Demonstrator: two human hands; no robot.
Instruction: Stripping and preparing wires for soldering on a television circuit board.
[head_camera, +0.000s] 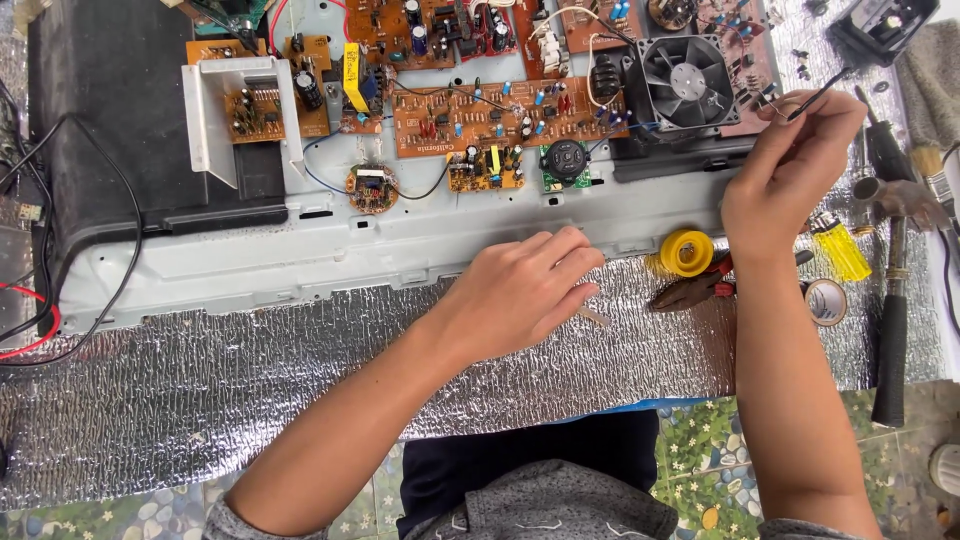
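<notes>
Grey metal chassis (330, 250): spans the silver foil mat (300, 380), carrying orange circuit boards (500, 115) and a black fan (688, 80) at 1 o'clock.

Left hand (520, 295): loosely curled, palm down on the chassis edge, grasping nothing visible.

Right hand (785, 165): pinches thin black tweezers (820, 97), projecting from its fingertips towards 1 o'clock.

Yellow tape roll (686, 252): at 7 o'clock of the right hand.

Bright even daylight, soft faint shadows, glare flecks on foil mat (300, 360), sharp focus throughout.
</notes>
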